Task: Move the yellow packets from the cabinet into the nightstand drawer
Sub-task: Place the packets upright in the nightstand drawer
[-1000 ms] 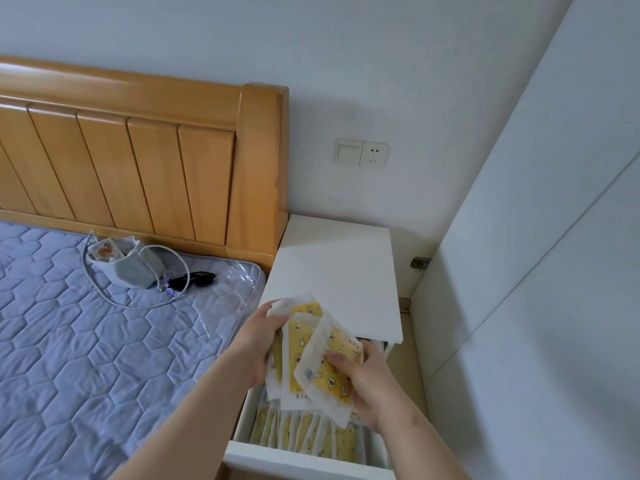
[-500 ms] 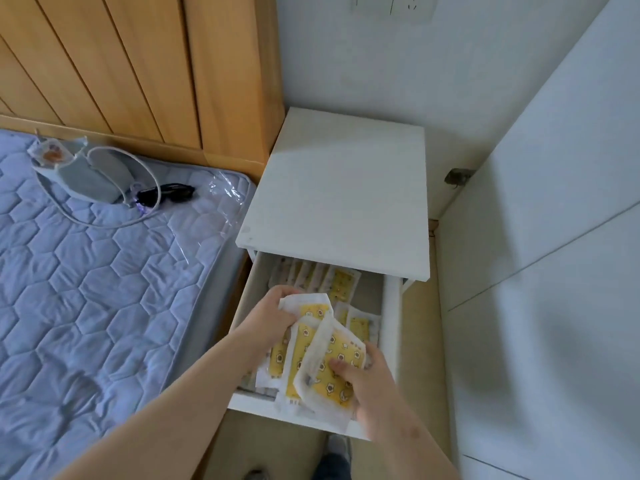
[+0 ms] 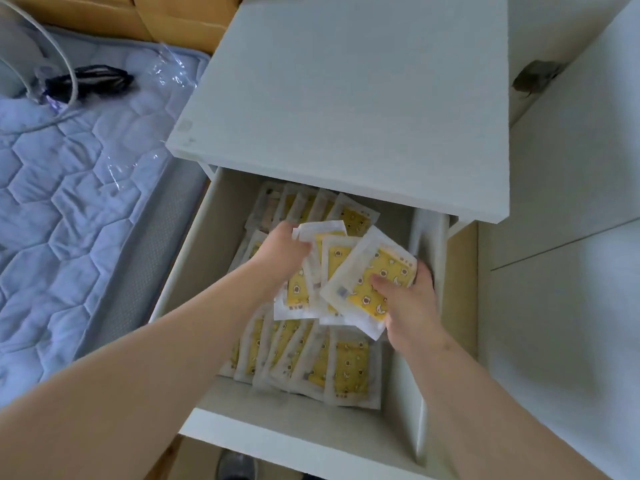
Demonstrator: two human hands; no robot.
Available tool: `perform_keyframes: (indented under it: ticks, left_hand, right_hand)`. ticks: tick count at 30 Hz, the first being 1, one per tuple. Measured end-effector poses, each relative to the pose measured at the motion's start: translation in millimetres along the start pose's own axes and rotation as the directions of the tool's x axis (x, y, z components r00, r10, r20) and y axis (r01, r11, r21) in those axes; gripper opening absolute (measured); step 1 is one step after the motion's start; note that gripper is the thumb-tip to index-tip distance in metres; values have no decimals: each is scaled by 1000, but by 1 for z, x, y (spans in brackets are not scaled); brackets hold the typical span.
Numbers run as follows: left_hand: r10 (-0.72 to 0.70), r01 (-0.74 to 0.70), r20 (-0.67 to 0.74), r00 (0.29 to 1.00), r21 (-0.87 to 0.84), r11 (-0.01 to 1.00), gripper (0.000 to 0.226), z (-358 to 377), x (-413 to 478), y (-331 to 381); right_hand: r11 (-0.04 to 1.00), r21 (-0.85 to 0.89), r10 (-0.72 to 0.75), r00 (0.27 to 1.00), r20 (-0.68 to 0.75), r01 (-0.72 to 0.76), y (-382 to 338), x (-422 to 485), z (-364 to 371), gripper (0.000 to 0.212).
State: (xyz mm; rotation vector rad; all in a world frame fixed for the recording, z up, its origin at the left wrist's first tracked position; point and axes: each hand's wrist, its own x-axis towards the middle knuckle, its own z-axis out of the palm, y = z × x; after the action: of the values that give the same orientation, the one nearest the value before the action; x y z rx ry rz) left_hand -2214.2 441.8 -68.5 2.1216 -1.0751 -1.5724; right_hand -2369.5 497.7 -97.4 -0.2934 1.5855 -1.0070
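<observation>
Fanned yellow packets (image 3: 362, 289), light, floppy, likely slick, over mid-drawer (image 3: 277, 441): left hand (image 3: 282, 249) grips their far-left edge, right hand (image 3: 408, 299) pinches the right side; best clamped flat across edges

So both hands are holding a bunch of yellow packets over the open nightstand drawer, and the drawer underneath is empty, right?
Not quite: the drawer is not empty. The head view shows rows of yellow packets already lying in it. The rest holds: the left hand and right hand grip a bunch of packets over the open drawer.
</observation>
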Motion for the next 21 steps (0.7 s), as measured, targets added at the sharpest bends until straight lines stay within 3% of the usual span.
perform_keyframes:
  ticks: [4, 6, 16, 21]
  left_hand:
    - [48, -48, -17, 999, 16, 999, 61, 14, 49, -3]
    - [61, -61, -21, 998, 38, 997, 62, 21, 68, -2]
    - [239, -235, -40, 970, 86, 968, 55, 45, 144, 30]
    - [292, -281, -19, 956, 212, 936, 40, 55, 164, 29]
  right_hand:
    - [998, -14, -64, 993, -95, 63, 9, 50, 18, 76]
    - [995, -46, -98, 986, -137, 92, 11, 72, 23, 80]
    - [919, -367, -233, 948, -219, 141, -4, 138, 35, 47]
    - [740, -672, -227, 951, -210, 29, -7, 155, 40, 54]
